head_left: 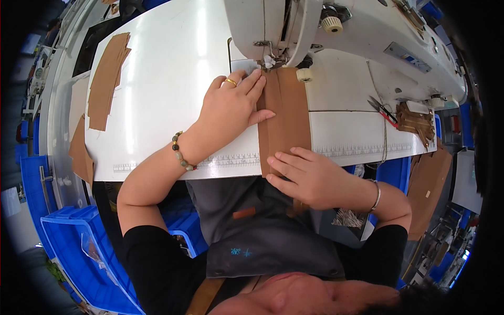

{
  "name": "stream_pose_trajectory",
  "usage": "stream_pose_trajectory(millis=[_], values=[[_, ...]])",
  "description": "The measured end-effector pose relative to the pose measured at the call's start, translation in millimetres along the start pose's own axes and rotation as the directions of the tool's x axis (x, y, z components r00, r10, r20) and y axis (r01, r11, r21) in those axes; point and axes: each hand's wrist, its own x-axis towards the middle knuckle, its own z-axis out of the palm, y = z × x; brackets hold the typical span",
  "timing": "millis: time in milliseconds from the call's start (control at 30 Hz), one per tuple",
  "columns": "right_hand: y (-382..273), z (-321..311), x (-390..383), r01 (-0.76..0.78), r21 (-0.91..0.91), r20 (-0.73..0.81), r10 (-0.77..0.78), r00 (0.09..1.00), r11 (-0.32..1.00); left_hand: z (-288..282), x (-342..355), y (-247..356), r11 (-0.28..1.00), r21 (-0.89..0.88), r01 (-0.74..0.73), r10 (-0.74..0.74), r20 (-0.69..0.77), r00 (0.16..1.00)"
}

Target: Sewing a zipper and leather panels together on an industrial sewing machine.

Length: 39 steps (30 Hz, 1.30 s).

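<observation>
The long brown rectangular panel (289,121) looks smooth and mostly matt, like leather or coated cloth. The white, flat surface (163,100) beneath is glossy, with bright streaks of reflected light. The white, bulky sewing machine (362,39) has a smooth, painted sheen. The blue, box-shaped bin (79,252) is slick plastic; the dark grey bibbed apron (273,254) is matt cloth. The gold-coloured ring (231,82) is shiny metal.

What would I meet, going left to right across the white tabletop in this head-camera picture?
Stack of brown strips, beaded bracelet, left hand, long brown panel, red-handled scissors, bundle of small brown pieces.
</observation>
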Motion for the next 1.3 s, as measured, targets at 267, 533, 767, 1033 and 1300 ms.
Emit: stream_pose_trajectory(millis=[267, 533, 767, 1033, 1300], values=[[73, -13, 43, -0.124, -0.362, -0.541, -0.1, 0.835, 0.924, -1, -2, -4, 0.999, -0.039, -0.03, 0.028, -0.059, 0.998], [63, -21, 47, -0.108, 0.049, -0.624, 0.115, 0.773, 0.993, 0, -6, -3, 0.996, -0.091, 0.01, -0.013, -0.033, 0.999], [76, -14, 44, 0.03, -0.34, -0.582, -0.235, 0.778, 0.94, -2, -7, -2, 0.992, -0.122, 0.024, -0.02, 0.034, 0.999], [103, 30, 46, -0.143, -0.251, -0.515, -0.007, 0.857, 0.957, -5, -7, 2, 0.98, -0.183, 0.079, -0.081, -0.002, 0.997], [101, 25, 49, -0.264, -0.071, -0.51, 0.192, 0.839, 0.962, -6, -8, 9, 0.97, -0.238, 0.055, -0.062, -0.021, 0.998]])
